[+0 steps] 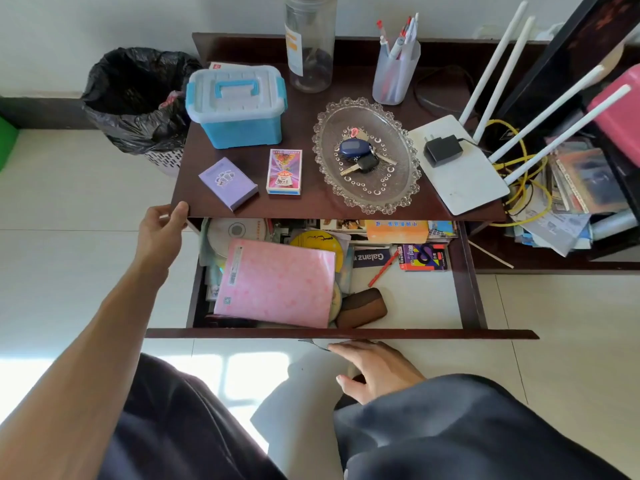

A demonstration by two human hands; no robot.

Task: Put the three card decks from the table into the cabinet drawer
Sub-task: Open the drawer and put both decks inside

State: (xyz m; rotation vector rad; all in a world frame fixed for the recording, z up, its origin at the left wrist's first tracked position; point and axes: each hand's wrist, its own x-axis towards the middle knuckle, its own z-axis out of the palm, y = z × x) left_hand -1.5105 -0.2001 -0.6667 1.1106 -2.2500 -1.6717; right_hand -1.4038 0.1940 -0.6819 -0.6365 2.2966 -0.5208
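Item 1, cabinet top (311, 206): dark brown wood, seen from above.

Item 2, purple card deck (228, 183): lies flat near the front left corner of the top, turned at a slant.

Item 3, pink-and-white card deck (284, 171): lies flat just at 3 o'clock of the purple deck, apart from it, long side running front to back.

Item 4, third card deck (421, 258) (purple, red and yellow box): lies inside the drawer, at the back right, beside a red pen (382, 268).

Item 5, drawer (464, 271): pulled fully open below the top; holds a pink folder (277, 282) at its left, discs (235, 232) at 12 o'clock of the folder, a brown pouch (362, 308) at the folder's lower right corner, and assorted booklets along the back.

Item 6, left hand (161, 233): fingers curled around the front left corner of the cabinet top, thumb on the upper face; carries no deck.

Item 7, right hand (375, 368): below the drawer front, fingers loosely spread and reaching toward the underside pull (317, 344); whether it touches cannot be told; holds nothing.

Other contents of the top: blue storage box (237, 105) at 12 o'clock of the decks, glass dish (367, 154) with keys (360, 155) at 3 o'clock, white router (457, 168) farther right.
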